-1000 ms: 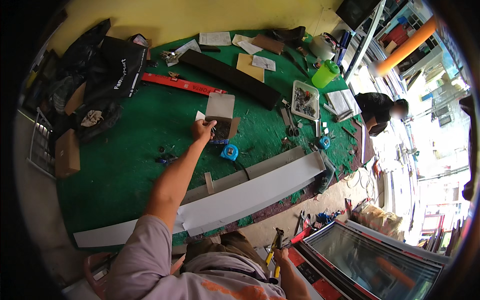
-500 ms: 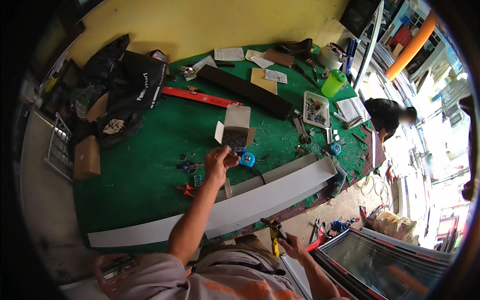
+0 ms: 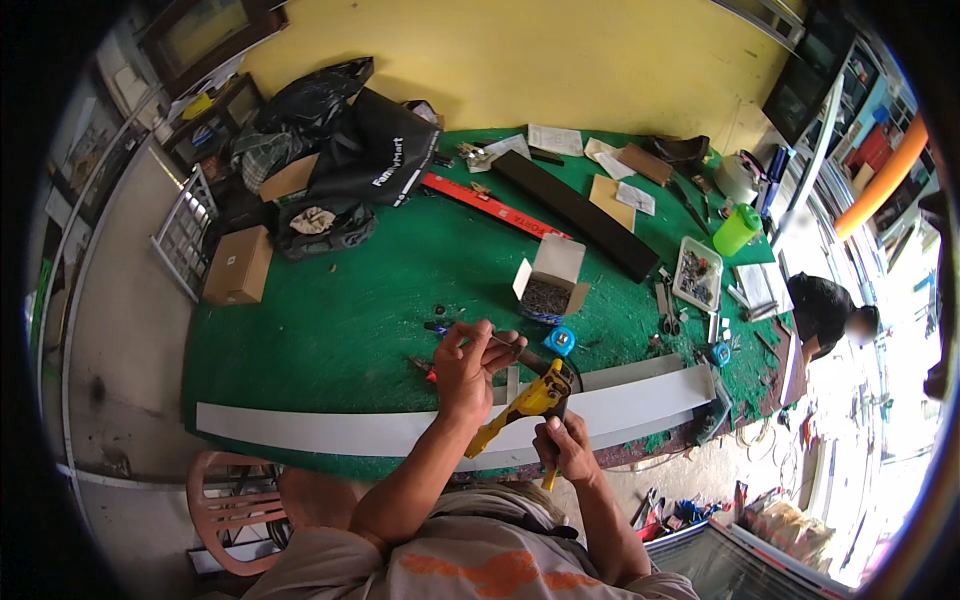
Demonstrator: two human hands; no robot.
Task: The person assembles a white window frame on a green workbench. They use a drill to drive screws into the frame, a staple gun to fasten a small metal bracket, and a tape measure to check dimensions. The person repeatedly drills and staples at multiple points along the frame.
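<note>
My right hand (image 3: 568, 446) is wrapped round a yellow-and-black hand riveter (image 3: 541, 396), raised in front of my body above the white channel. Its nose points up and left toward my left hand (image 3: 468, 372), whose fingers pinch a small thin piece that looks like a rivet, partly hidden by the fingers. Just beyond the riveter, an open white carton (image 3: 558, 262) holds many small dark metal pieces. A blue tape measure (image 3: 559, 341) lies in front of the carton. Along the near edge of the table stretches a long white channel (image 3: 330, 427), passing beneath both hands.
On the green tabletop (image 3: 300, 345) lie a red level (image 3: 490, 204), a long black bar (image 3: 575, 213) and a tray of small hardware (image 3: 697, 274). Scissors (image 3: 668, 305) and a green cup (image 3: 737, 229) are at the right. A brown chair (image 3: 232, 500) stands at near left; another person (image 3: 822, 312) is at far right.
My right hand has lifted the riveter up from beside my waist to my left hand. My left hand has drawn back from the carton. The view has shifted leftward.
</note>
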